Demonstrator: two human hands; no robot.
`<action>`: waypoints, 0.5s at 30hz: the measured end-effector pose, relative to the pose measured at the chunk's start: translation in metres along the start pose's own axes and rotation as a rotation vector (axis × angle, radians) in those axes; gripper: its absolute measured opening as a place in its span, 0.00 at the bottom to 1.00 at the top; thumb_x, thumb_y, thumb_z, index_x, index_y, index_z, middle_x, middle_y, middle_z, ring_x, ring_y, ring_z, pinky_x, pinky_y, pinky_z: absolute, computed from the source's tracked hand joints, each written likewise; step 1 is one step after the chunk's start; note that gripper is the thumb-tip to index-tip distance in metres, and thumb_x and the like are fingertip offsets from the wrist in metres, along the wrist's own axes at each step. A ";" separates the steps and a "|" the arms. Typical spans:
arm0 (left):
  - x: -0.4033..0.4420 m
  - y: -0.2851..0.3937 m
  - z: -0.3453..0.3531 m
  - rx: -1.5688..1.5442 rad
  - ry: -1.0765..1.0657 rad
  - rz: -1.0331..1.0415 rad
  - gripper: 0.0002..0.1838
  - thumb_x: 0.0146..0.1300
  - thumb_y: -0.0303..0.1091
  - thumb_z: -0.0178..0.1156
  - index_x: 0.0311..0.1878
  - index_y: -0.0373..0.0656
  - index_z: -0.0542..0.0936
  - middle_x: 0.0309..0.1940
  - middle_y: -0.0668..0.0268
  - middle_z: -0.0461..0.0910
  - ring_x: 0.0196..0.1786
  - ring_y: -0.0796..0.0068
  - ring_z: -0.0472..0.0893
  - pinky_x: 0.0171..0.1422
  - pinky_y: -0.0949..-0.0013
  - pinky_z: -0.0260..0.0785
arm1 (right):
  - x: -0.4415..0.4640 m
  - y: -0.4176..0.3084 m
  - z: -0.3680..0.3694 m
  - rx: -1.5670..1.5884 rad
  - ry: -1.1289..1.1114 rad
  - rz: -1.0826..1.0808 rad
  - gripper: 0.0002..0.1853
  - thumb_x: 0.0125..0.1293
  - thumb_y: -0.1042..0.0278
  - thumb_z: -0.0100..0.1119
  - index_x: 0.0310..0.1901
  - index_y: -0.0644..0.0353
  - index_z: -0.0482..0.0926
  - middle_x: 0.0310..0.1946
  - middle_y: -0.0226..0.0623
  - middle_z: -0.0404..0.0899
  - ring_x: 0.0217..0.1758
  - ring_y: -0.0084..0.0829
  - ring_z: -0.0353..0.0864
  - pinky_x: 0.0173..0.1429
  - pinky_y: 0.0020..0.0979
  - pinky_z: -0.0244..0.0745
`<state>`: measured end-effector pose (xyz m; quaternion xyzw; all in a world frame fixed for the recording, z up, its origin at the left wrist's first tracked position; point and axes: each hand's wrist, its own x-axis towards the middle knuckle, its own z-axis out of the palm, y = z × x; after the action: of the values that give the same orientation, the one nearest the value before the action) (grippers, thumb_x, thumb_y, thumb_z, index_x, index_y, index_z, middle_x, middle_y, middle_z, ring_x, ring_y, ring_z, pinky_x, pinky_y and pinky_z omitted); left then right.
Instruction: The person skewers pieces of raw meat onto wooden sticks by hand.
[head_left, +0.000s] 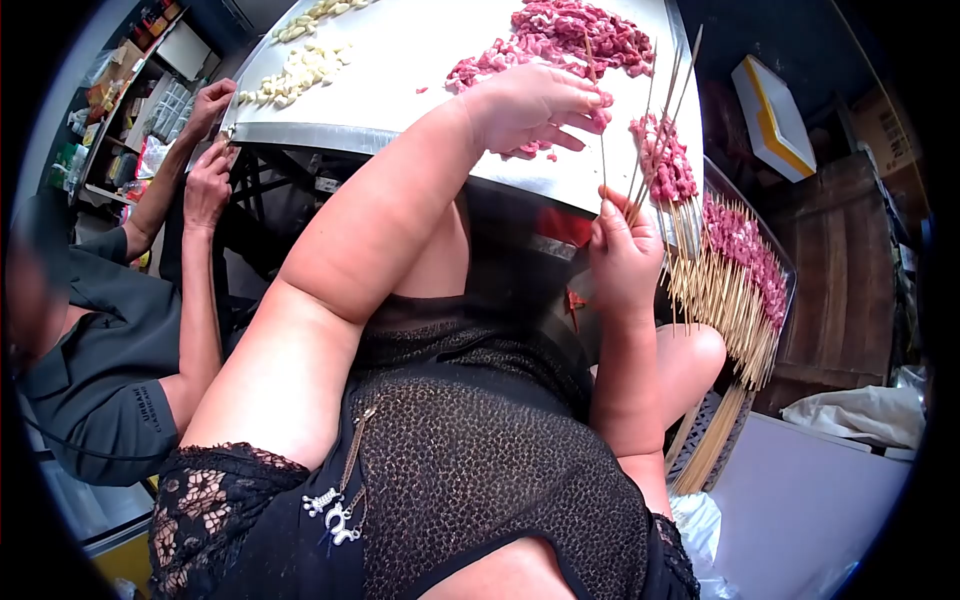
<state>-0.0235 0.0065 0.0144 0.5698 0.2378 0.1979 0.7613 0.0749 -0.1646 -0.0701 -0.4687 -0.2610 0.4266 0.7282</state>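
My right hand (625,240) is closed round the lower ends of several thin wooden skewers (664,110) that fan upward at the table's edge. One skewer stands apart and slants up toward my left hand (540,105). That hand reaches over the table (420,60), its fingertips at a small piece of raw meat (598,118) beside this skewer. Behind it lies a heap of cut raw meat (580,38). Just right of my right hand, finished meat skewers (665,165) rest at the table's corner, and more fill a metal tray (745,250) below.
Peeled garlic cloves (300,75) lie at the table's left. A person in a dark shirt (110,320) sits at the left, both hands at the table edge. Bare skewers (715,440) lie below the tray. A white and yellow box (773,118) stands at the upper right.
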 end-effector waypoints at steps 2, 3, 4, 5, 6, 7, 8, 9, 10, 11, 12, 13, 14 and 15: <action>0.005 -0.006 -0.017 0.244 0.027 0.065 0.21 0.63 0.37 0.58 0.55 0.34 0.72 0.45 0.58 0.79 0.40 0.71 0.82 0.46 0.73 0.75 | -0.001 -0.006 -0.003 -0.028 0.018 -0.031 0.10 0.67 0.73 0.52 0.48 0.66 0.75 0.19 0.23 0.67 0.16 0.11 0.59 0.19 0.14 0.53; 0.005 -0.003 -0.027 0.206 0.088 0.087 0.21 0.63 0.35 0.58 0.55 0.34 0.72 0.43 0.59 0.80 0.37 0.74 0.81 0.44 0.74 0.75 | -0.003 -0.007 -0.004 -0.026 0.021 -0.029 0.10 0.67 0.73 0.52 0.48 0.66 0.75 0.19 0.23 0.67 0.16 0.11 0.59 0.19 0.14 0.53; 0.008 -0.003 -0.039 0.263 0.229 0.178 0.20 0.63 0.34 0.58 0.55 0.34 0.72 0.41 0.59 0.80 0.37 0.76 0.81 0.43 0.75 0.75 | -0.004 -0.008 -0.005 -0.025 0.025 -0.056 0.10 0.66 0.73 0.52 0.48 0.66 0.75 0.19 0.23 0.67 0.16 0.11 0.59 0.19 0.14 0.52; 0.012 -0.004 -0.051 0.321 0.369 0.270 0.20 0.63 0.33 0.58 0.55 0.34 0.72 0.39 0.60 0.80 0.37 0.77 0.81 0.43 0.75 0.75 | -0.005 -0.009 -0.006 -0.022 0.028 -0.083 0.10 0.66 0.74 0.52 0.48 0.66 0.75 0.19 0.23 0.67 0.16 0.11 0.59 0.19 0.13 0.52; 0.014 -0.003 -0.063 0.310 0.405 0.300 0.19 0.63 0.32 0.58 0.55 0.34 0.72 0.38 0.60 0.81 0.36 0.77 0.81 0.42 0.76 0.75 | -0.006 -0.009 -0.008 -0.018 0.031 -0.071 0.10 0.66 0.74 0.52 0.48 0.66 0.75 0.19 0.23 0.68 0.16 0.11 0.59 0.19 0.13 0.52; 0.014 -0.002 -0.072 0.299 0.443 0.331 0.18 0.63 0.31 0.58 0.54 0.34 0.73 0.36 0.61 0.81 0.36 0.78 0.81 0.41 0.77 0.75 | -0.006 -0.008 -0.009 -0.015 0.030 -0.072 0.10 0.66 0.74 0.52 0.48 0.66 0.75 0.19 0.23 0.68 0.16 0.11 0.59 0.19 0.13 0.52; 0.013 -0.003 -0.079 0.328 0.476 0.311 0.16 0.62 0.31 0.58 0.51 0.35 0.75 0.35 0.62 0.81 0.34 0.80 0.80 0.40 0.78 0.75 | -0.006 -0.007 -0.010 -0.021 0.031 -0.053 0.10 0.66 0.74 0.52 0.48 0.66 0.75 0.19 0.23 0.68 0.16 0.11 0.59 0.19 0.13 0.52; 0.012 -0.003 -0.079 0.330 0.478 0.310 0.16 0.62 0.31 0.58 0.51 0.35 0.75 0.35 0.62 0.81 0.34 0.80 0.80 0.40 0.78 0.75 | -0.006 -0.006 -0.011 -0.027 0.031 -0.034 0.10 0.66 0.74 0.51 0.48 0.66 0.75 0.19 0.23 0.68 0.16 0.11 0.59 0.19 0.13 0.52; 0.011 -0.003 -0.079 0.438 0.498 0.294 0.13 0.62 0.31 0.58 0.48 0.36 0.77 0.33 0.64 0.81 0.32 0.80 0.80 0.38 0.78 0.74 | -0.006 -0.004 -0.013 -0.032 0.028 -0.018 0.10 0.66 0.74 0.52 0.48 0.66 0.74 0.19 0.23 0.68 0.16 0.11 0.59 0.19 0.13 0.52; 0.010 -0.003 -0.078 0.545 0.518 0.278 0.11 0.62 0.30 0.57 0.45 0.37 0.79 0.30 0.65 0.82 0.30 0.81 0.79 0.36 0.77 0.73 | -0.005 -0.002 -0.014 -0.032 0.027 -0.016 0.10 0.66 0.74 0.52 0.48 0.66 0.74 0.19 0.23 0.68 0.16 0.11 0.59 0.19 0.13 0.52; 0.014 -0.007 -0.080 0.624 0.550 0.361 0.10 0.60 0.35 0.59 0.40 0.39 0.82 0.26 0.66 0.82 0.27 0.80 0.79 0.34 0.75 0.73 | -0.005 0.000 -0.015 -0.029 0.023 -0.012 0.10 0.66 0.74 0.52 0.48 0.66 0.74 0.19 0.23 0.68 0.16 0.11 0.59 0.19 0.13 0.52; 0.015 -0.008 -0.085 0.624 0.551 0.359 0.10 0.60 0.35 0.59 0.40 0.39 0.82 0.26 0.66 0.82 0.27 0.80 0.79 0.34 0.75 0.73 | -0.004 0.001 -0.015 -0.026 0.019 -0.008 0.11 0.67 0.74 0.52 0.48 0.66 0.74 0.19 0.23 0.69 0.16 0.11 0.59 0.19 0.13 0.52; 0.015 -0.009 -0.090 0.813 0.556 0.305 0.10 0.59 0.36 0.60 0.38 0.40 0.83 0.24 0.65 0.81 0.27 0.79 0.79 0.34 0.74 0.73 | -0.004 0.001 -0.015 -0.025 0.018 -0.007 0.11 0.67 0.74 0.52 0.48 0.66 0.74 0.19 0.23 0.69 0.16 0.11 0.59 0.19 0.13 0.52; 0.012 -0.003 -0.087 1.000 0.556 0.248 0.11 0.58 0.38 0.62 0.37 0.41 0.83 0.23 0.65 0.81 0.27 0.78 0.79 0.34 0.72 0.72 | -0.005 0.001 -0.014 -0.037 0.024 0.009 0.11 0.67 0.74 0.52 0.48 0.66 0.74 0.19 0.23 0.69 0.16 0.11 0.60 0.19 0.13 0.52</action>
<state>-0.0654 0.0799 -0.0111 0.8101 0.4248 0.2914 0.2799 0.0828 -0.1749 -0.0766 -0.4882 -0.2579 0.4192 0.7207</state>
